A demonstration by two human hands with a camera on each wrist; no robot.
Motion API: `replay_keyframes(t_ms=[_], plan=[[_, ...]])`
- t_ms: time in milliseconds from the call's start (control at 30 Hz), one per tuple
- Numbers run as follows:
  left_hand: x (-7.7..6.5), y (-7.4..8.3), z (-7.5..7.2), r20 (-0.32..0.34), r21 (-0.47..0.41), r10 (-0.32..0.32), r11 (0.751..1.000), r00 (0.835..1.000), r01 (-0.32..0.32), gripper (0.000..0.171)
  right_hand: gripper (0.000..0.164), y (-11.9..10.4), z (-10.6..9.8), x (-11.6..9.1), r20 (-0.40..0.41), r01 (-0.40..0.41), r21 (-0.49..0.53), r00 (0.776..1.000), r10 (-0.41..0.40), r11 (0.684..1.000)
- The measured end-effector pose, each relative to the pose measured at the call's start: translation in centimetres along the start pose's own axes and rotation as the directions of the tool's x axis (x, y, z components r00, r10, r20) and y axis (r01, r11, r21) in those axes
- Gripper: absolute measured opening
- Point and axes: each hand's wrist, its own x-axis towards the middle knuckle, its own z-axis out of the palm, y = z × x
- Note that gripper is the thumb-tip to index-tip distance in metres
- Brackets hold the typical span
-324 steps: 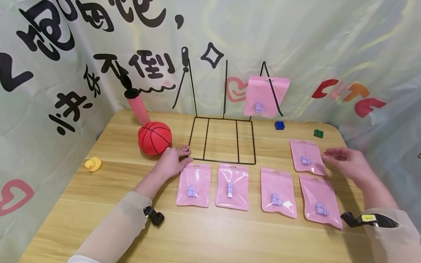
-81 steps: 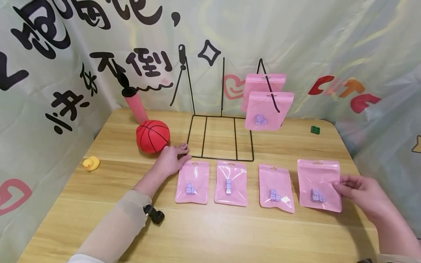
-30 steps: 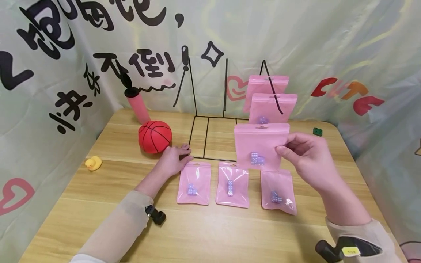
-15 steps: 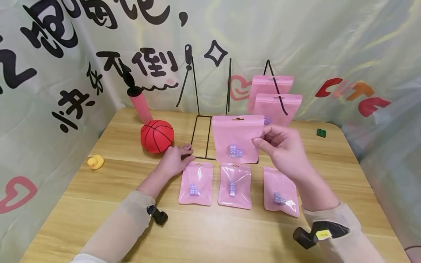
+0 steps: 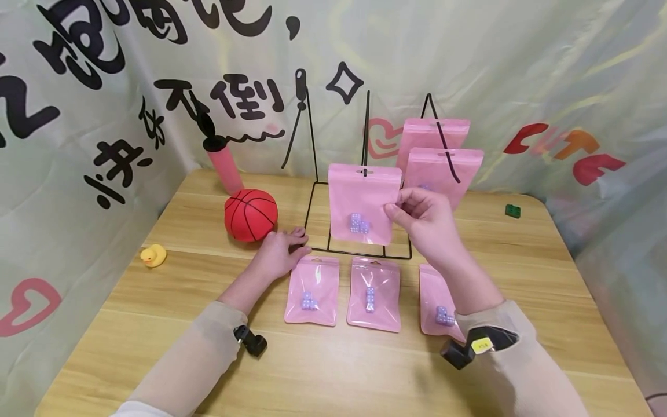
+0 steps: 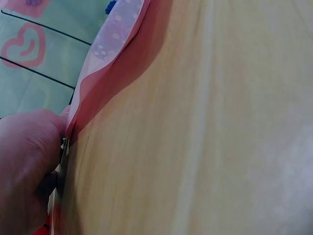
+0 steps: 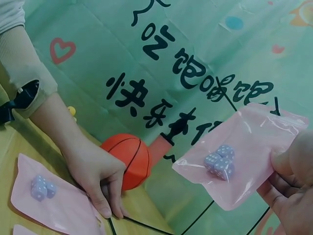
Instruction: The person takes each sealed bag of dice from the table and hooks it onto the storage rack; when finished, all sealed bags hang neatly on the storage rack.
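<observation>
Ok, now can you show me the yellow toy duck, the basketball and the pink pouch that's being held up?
Yellow toy duck (image 5: 157, 254): head view, on its body.
Red basketball (image 5: 251, 215): head view, middle of its visible side.
Held pink pouch (image 5: 362, 200): head view, middle of its front.

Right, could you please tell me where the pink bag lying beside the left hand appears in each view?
Head: the pink bag is below centre, leftmost of the three on the table.
Left wrist: the pink bag is upper left, nearly edge-on, running down from the top edge.
Right wrist: the pink bag is at lower left.
Shared landmark: the left hand, by one end of it.
</observation>
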Motion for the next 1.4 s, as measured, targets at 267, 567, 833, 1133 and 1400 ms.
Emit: replay_keyframes(t_ms=[267,567,833,1133,1400], plan=[[0.0,0.0,0.0,0.008,-0.008,-0.019,1.000,1.000,0.019,0.039,0.009,0.8,0.7,1.3,-0.076,0.001,0.023,0.997,0.000,1.000],[-0.1,0.0,-0.1,0.011,0.013,-0.014,1.000,1.000,0.014,0.039,0.009,0.7,1.6,2.4,-0.230,0.026,0.001,0.973,-0.025,1.000],[-0.1,-0.1,0.0,0.008,0.020,-0.012,1.000,1.000,0.012,0.040,0.013,0.1,2.2,3.2,-0.301,0.042,-0.107,0.951,-0.073,0.993],[-0.2,-0.1,0.1,0.006,0.009,-0.011,1.000,1.000,0.011,0.040,0.013,-0.2,2.4,3.8,-0.342,0.055,-0.185,0.933,-0.116,0.981],[-0.1,-0.2,0.1,-0.011,-0.001,0.000,1.000,1.000,0.000,0.039,0.015,-0.2,2.2,3.8,-0.321,0.002,-0.217,0.944,-0.073,0.976]])
